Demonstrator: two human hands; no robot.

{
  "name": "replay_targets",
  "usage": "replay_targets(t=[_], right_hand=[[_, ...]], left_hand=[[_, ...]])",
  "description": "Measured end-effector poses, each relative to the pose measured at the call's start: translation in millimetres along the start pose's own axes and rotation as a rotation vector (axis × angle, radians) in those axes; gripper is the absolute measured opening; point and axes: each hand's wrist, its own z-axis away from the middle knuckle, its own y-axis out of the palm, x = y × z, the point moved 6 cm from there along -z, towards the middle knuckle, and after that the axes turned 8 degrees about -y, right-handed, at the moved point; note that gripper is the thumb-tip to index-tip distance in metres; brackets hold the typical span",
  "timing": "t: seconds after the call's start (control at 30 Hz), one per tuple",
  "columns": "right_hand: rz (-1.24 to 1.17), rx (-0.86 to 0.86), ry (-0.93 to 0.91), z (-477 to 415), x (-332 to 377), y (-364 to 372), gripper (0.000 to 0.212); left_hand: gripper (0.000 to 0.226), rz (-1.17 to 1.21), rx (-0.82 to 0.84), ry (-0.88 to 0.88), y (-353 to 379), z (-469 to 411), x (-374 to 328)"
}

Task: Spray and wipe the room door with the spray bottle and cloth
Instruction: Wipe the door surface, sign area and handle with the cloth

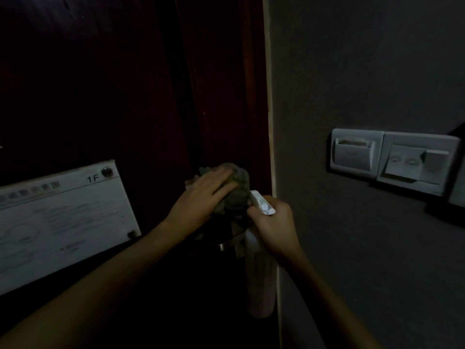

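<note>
**A:** In the head view, what sits where? Take the door frame (pixel 270 122) as the fixed mark.

**B:** It is a pale upright strip. Everything left of it is the door (pixel 100 84), dark red-brown and dimly lit. To the right of it is a grey wall (pixel 364 71).

**A:** And the cloth?

**B:** The cloth (pixel 239 190) is a bunched grey-green wad lying against the door just left of the door frame. The left hand (pixel 201 195) lies on top of it with its fingers stretched nearly straight — pressing rather than clutching. Its thumb is hidden.

**A:** The other hand?

**B:** The right hand (pixel 274 222) is curled round the neck of the spray bottle (pixel 259 273), right in front of the door frame. The bottle's white head sticks up out of the fist beside the cloth — I cannot tell whether they touch. Its pale body hangs down along the lower part of the frame.

**A:** Anything else on the door?

**B:** A bit of metal handle (pixel 221 246) shows below the cloth, left of the frame. Far to the left of the frame is a white notice plate (pixel 63 217) marked "1F", with screws at its corners. Its other print is too blurred to read.

**A:** And the wall side?

**B:** Well to the right of the frame is a grey card slot (pixel 356 152), with a switch (pixel 417 162) set right against it.
</note>
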Motion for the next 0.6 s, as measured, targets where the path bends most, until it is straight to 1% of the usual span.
replay_targets(t=[0.03, 0.07, 0.13, 0.17, 0.2, 0.27, 0.37, 0.4, 0.47, 0.53, 0.6], right_hand=[[0.007, 0.004, -0.004, 1, 1, 1, 0.027], [0.007, 0.005, -0.012, 2, 2, 1, 0.023], [0.010, 0.023, -0.026, 4, 6, 3, 0.018], [0.019, 0.029, -0.034, 4, 8, 5, 0.020], [0.032, 0.026, -0.041, 4, 9, 6, 0.023], [0.054, 0.027, -0.047, 6, 14, 8, 0.028], [0.041, 0.043, -0.054, 13, 22, 6, 0.023], [0.025, 0.046, -0.052, 16, 23, 5, 0.022], [0.006, 0.040, -0.062, 22, 25, -1, 0.021], [0.016, 0.053, -0.062, 26, 28, -9, 0.022], [0.036, 0.077, -0.080, 27, 34, -13, 0.023]], left_hand=[[0.066, -0.067, 0.026, 0.054, 12, 18, -3], [0.063, -0.134, 0.085, 0.116, 25, 32, -8], [0.059, -0.281, 0.279, 0.181, 45, 49, -19], [0.057, -0.355, 0.362, 0.188, 50, 49, -24], [0.055, -0.424, 0.411, 0.200, 50, 45, -28], [0.050, -0.524, 0.445, 0.244, 47, 34, -36], [0.040, -0.637, 0.558, 0.297, 40, 18, -49], [0.037, -0.683, 0.620, 0.291, 37, 14, -52], [0.033, -0.709, 0.715, 0.199, 25, 15, -51], [0.037, -0.651, 0.747, 0.078, -9, 21, -38], [0.044, -0.544, 0.725, -0.015, -40, 26, -13]])
